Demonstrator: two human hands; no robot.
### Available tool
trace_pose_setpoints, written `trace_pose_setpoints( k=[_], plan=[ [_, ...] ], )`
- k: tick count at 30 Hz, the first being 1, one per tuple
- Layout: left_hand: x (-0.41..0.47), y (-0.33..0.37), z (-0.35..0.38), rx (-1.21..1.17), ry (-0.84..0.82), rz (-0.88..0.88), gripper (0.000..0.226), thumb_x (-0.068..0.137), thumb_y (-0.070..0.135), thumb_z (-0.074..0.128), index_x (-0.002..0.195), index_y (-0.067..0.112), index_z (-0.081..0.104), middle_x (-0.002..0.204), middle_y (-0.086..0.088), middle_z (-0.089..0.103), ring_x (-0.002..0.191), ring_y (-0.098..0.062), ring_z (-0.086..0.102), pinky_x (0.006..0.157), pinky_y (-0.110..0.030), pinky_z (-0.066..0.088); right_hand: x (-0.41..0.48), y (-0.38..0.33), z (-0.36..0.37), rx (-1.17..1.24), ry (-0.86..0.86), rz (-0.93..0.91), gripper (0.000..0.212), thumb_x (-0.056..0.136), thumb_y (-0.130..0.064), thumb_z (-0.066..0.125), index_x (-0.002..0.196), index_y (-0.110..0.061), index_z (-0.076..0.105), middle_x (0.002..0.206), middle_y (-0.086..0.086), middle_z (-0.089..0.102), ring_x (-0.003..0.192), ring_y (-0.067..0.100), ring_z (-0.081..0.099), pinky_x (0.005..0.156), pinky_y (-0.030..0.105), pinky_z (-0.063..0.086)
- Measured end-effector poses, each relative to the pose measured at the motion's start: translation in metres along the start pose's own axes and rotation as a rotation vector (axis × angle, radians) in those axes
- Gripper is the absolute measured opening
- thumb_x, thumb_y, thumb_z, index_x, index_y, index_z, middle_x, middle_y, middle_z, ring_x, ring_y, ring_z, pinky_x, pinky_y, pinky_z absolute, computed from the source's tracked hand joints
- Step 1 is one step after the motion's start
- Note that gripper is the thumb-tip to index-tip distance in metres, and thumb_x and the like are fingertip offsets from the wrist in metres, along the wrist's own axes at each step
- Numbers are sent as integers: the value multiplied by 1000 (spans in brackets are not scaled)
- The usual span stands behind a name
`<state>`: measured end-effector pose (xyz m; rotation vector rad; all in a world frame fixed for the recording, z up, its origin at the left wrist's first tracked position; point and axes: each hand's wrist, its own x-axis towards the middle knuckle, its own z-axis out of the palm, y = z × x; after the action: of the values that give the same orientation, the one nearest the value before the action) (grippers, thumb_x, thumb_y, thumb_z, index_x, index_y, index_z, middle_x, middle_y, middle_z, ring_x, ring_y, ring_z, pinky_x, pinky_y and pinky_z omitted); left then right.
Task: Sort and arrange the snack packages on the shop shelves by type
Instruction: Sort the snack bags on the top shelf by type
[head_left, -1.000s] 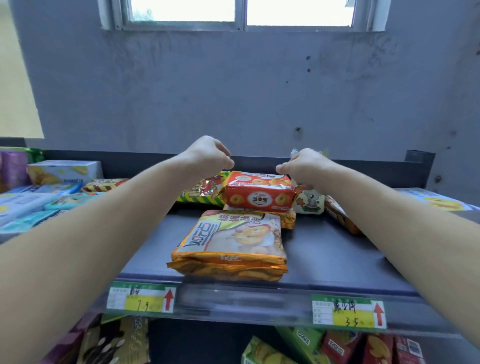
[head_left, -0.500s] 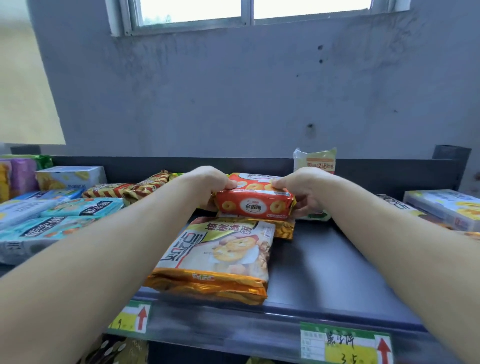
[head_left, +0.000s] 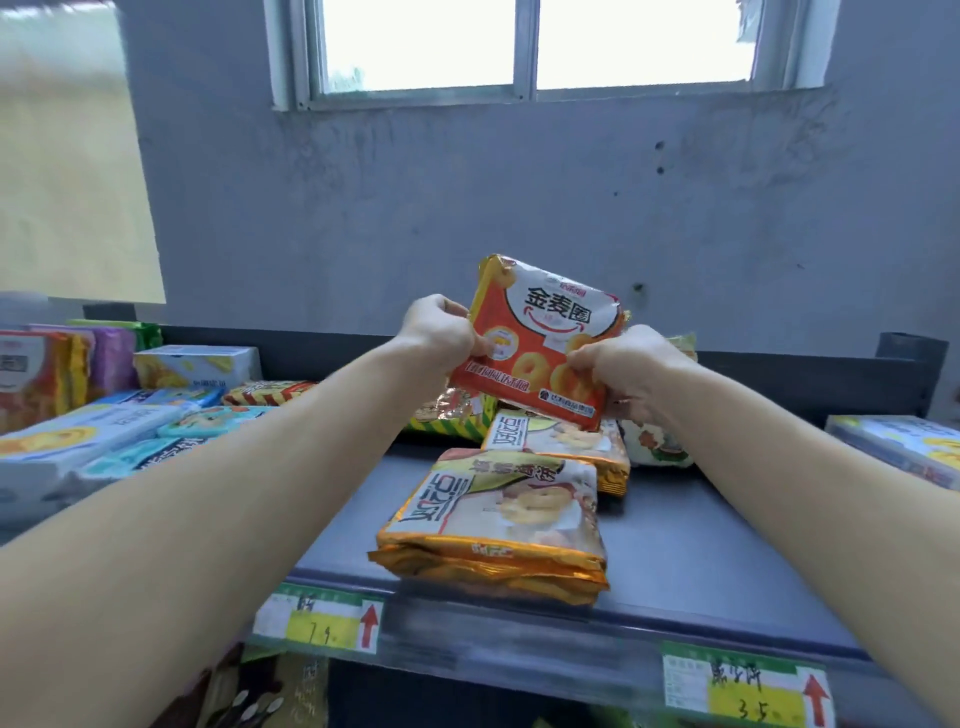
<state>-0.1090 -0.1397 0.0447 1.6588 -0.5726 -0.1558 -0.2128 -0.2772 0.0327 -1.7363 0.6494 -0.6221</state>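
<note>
Both hands, left hand (head_left: 441, 332) and right hand (head_left: 631, 371), grip the red pack (head_left: 540, 338), tilted up above gold packs (head_left: 498, 514) lying on the shelf (head_left: 701, 561); boxes (head_left: 88, 441) flank left.

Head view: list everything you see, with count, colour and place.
red pack: one, orange-red, held up above the shelf
gold packs: two seen, gold and white, mid shelf, one behind the other
striped pack: one, green-yellow, behind them, left
boxes: several, blue-white, shelf's left; one at right
price tags: two, green-yellow, shelf's front edge
shelf: one, grey
window: one, top
left hand: grips red pack's left edge
right hand: grips its lower right corner
</note>
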Motion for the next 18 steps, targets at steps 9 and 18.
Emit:
trace_pose_setpoints(
  k=[9, 18],
  plan=[
    [-31, -1, -133, -54, 140, 177, 30, 76, -1, 72, 81, 17, 49, 88, -6, 65, 75, -20, 66, 63, -32, 56, -62, -54, 109, 61, 41, -227, 8, 84, -8, 62, 81, -16, 62, 90, 8, 71, 84, 25, 69, 76, 40, 58],
    [-72, -39, -332, -96, 462, 288, 40, 69, -13, 72, 70, 17, 45, 72, -2, 56, 69, -19, 56, 65, -33, 51, -124, -111, 303, 137, -140, -345, 35, 81, -16, 66, 113, -14, 53, 103, 7, 67, 87, 24, 68, 76, 40, 59]
  ],
)
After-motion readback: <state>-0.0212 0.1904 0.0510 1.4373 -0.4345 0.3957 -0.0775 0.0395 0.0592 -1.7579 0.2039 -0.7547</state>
